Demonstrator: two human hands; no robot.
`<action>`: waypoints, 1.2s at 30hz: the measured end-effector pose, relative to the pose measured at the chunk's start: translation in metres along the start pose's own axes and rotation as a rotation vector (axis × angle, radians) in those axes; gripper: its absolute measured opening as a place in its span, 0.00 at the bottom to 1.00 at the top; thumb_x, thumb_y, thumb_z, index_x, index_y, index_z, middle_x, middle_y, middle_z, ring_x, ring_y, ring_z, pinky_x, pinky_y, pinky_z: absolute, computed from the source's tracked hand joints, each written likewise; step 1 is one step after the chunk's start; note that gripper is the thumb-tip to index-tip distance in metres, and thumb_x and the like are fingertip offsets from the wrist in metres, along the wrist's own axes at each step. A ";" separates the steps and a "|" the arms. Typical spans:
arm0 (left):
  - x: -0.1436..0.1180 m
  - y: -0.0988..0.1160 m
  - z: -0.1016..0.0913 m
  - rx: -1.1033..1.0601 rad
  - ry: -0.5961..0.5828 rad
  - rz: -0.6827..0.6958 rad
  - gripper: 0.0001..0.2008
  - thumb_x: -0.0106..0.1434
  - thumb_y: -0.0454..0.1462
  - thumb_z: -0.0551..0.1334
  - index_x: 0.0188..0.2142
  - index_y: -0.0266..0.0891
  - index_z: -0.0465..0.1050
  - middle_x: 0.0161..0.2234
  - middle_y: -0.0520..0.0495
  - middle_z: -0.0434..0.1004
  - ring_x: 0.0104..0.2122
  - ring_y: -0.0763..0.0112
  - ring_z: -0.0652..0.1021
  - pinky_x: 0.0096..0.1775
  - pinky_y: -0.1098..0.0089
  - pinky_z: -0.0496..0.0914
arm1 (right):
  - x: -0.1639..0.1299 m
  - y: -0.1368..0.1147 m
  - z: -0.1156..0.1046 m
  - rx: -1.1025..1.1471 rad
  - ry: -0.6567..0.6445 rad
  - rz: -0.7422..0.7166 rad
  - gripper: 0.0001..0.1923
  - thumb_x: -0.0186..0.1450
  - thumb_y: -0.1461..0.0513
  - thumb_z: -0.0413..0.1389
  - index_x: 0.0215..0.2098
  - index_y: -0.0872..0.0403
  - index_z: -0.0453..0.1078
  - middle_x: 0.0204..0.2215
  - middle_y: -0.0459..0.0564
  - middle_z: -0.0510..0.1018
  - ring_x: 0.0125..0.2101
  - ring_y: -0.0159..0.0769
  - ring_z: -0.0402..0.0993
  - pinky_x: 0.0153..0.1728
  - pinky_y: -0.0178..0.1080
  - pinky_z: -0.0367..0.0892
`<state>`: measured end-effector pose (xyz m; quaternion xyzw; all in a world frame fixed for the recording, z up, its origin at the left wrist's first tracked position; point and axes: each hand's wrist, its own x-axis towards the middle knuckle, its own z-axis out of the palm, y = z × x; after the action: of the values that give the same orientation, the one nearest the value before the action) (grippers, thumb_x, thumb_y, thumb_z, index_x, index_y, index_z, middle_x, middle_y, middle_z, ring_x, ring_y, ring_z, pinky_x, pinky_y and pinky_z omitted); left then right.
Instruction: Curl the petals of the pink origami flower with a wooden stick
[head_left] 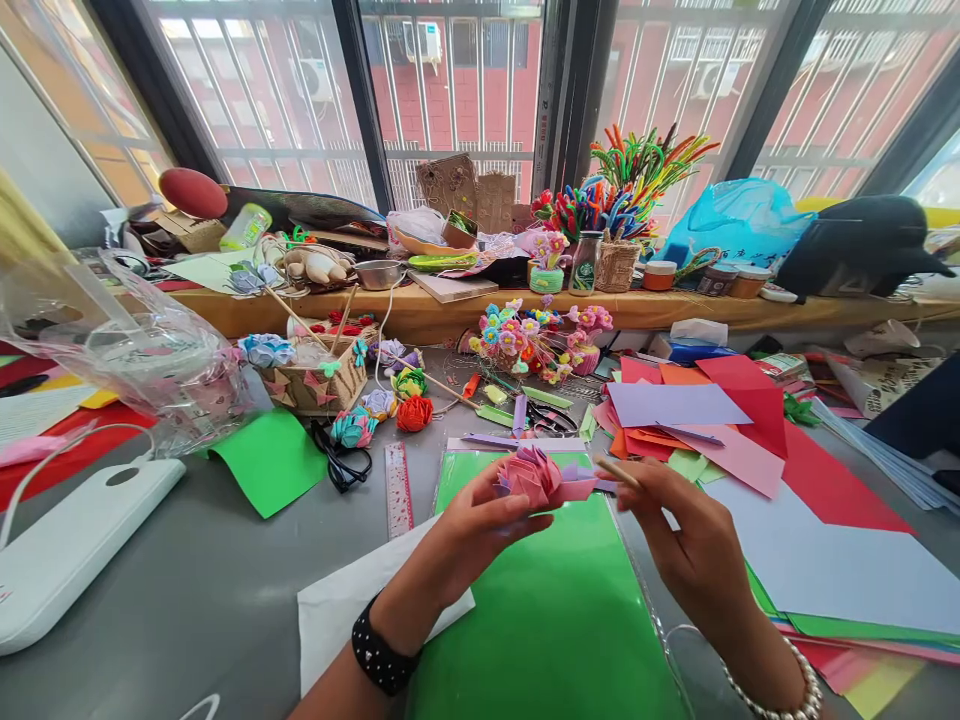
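A pink folded-paper flower [532,478] rests in my left hand [480,520], whose fingers curl around its left side and underneath. From its right side a flat pink paper petal [576,490] sticks out. My right hand [686,530] pinches a thin wooden stick [619,472], its tip close to that petal; I cannot tell whether they touch. Both hands are above a green sheet in a clear sleeve [555,620]. Purple paper strips [519,415] and scissors [551,418] lie just beyond the flower.
To the right, coloured paper sheets [847,570] lie in a spread pile. A ruler [399,490], black-framed glasses [345,460] and finished paper roses [414,413] are at the left, near a cardboard box [315,385]. A white power bank [82,555] lies far left. Pipe-cleaner flowers [517,340] stand behind.
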<state>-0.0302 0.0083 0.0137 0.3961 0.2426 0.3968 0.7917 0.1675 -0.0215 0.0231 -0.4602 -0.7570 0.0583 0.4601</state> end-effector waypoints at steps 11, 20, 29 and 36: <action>0.003 -0.005 0.002 0.138 0.130 0.139 0.28 0.52 0.33 0.65 0.51 0.42 0.59 0.47 0.44 0.70 0.43 0.63 0.74 0.45 0.65 0.67 | 0.002 -0.001 0.004 0.077 -0.009 0.030 0.08 0.64 0.64 0.48 0.41 0.53 0.64 0.26 0.46 0.75 0.24 0.30 0.72 0.25 0.31 0.67; 0.004 -0.007 0.001 0.490 0.149 0.104 0.28 0.51 0.37 0.66 0.50 0.42 0.60 0.49 0.43 0.69 0.49 0.58 0.69 0.48 0.64 0.63 | 0.003 -0.004 0.013 0.066 -0.126 -0.094 0.05 0.62 0.66 0.52 0.34 0.53 0.69 0.27 0.49 0.74 0.27 0.32 0.70 0.25 0.33 0.66; 0.001 -0.008 0.009 0.451 0.158 0.079 0.25 0.50 0.37 0.66 0.47 0.42 0.64 0.48 0.46 0.68 0.40 0.64 0.74 0.42 0.66 0.66 | 0.003 -0.004 0.012 0.133 -0.280 0.035 0.08 0.64 0.62 0.49 0.33 0.53 0.70 0.27 0.48 0.73 0.27 0.32 0.71 0.27 0.33 0.66; 0.006 -0.016 0.003 0.379 0.117 0.101 0.25 0.52 0.36 0.65 0.49 0.40 0.61 0.44 0.45 0.71 0.42 0.63 0.74 0.44 0.64 0.66 | 0.003 -0.001 0.011 0.192 -0.333 0.089 0.18 0.68 0.59 0.41 0.31 0.54 0.71 0.25 0.48 0.72 0.26 0.32 0.69 0.28 0.34 0.64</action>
<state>-0.0178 0.0059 0.0021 0.5258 0.3385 0.4057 0.6666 0.1583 -0.0164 0.0192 -0.4312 -0.7926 0.2260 0.3671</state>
